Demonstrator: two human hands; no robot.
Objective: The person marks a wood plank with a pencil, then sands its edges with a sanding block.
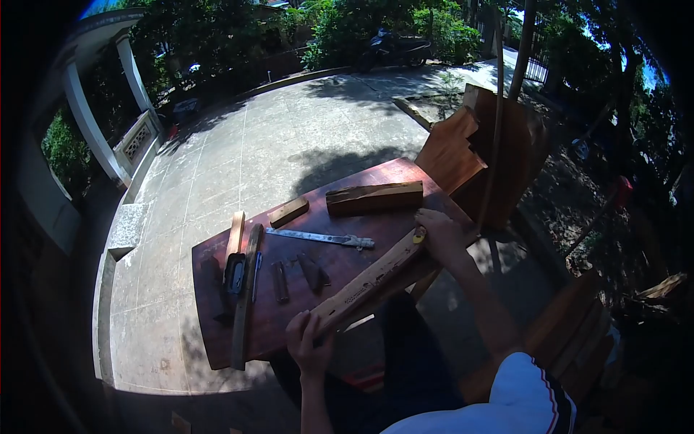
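A long wooden piece (369,281) lies slantwise along the near edge of the reddish table (325,195). My left hand (309,346) grips its lower left end, fingers wrapped over the top. At the upper right end, my right hand (439,235) is closed round the wood, beside a small yellow thing (418,235) that may be part of a tape measure. Beyond the piece lie a metal ruler-like tool (318,237), a thick wooden block (374,198) and a shorter block (288,212).
At the table's left are a long dark strip (246,300), a black tool (234,273), a blue pen (256,275) and small dark wood pieces (280,282). Large wooden slabs (452,152) stand beyond the right corner. More planks (571,333) lie at the lower right.
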